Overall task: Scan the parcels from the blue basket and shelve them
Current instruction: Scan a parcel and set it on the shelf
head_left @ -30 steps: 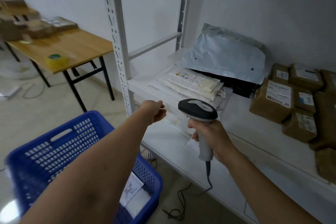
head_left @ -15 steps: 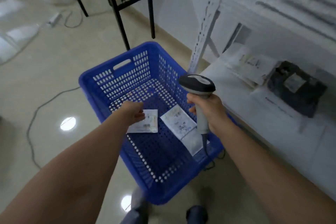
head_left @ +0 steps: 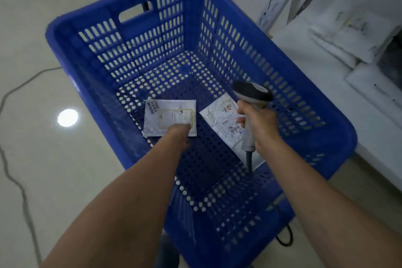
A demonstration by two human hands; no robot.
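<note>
Parcels in the blue basket [head_left: 134,30] number two, a left parcel [head_left: 169,113] and a right parcel [head_left: 219,119], both lying flat on its perforated bottom and a little apart from each other.

Nearest the camera, two bare forearms come in from the lower edge and reach down into the basket. The left hand [head_left: 179,135] is lowered onto the near edge of the left parcel, a white packet with a yellow-bordered label. Its fingers point down and away, hidden under the back of the hand, so I cannot tell whether they pinch the packet or only touch it.

The right hand [head_left: 260,126] is clenched round the pale handle of a barcode scanner [head_left: 253,94], fingers [head_left: 241,113] wrapped across the front, with the dark head tipped forward above them. It hovers over the right parcel, a creased white packet that lies at an angle and shows a printed label with a barcode. A thin scanner cable [head_left: 249,162] drops from the bottom of the handle toward the near right side of the basket.

Beyond the parcels rises the far wall of the basket, slotted and with a handle cut-out. The basket stands on a glossy pale floor [head_left: 54,180], where a round light reflection [head_left: 67,117] and a thin floor cable [head_left: 10,93] show on the left. On the right, just beside the basket, a low white shelf [head_left: 326,93] carries blurred white packets [head_left: 339,45], behind a perforated upright [head_left: 274,4].
</note>
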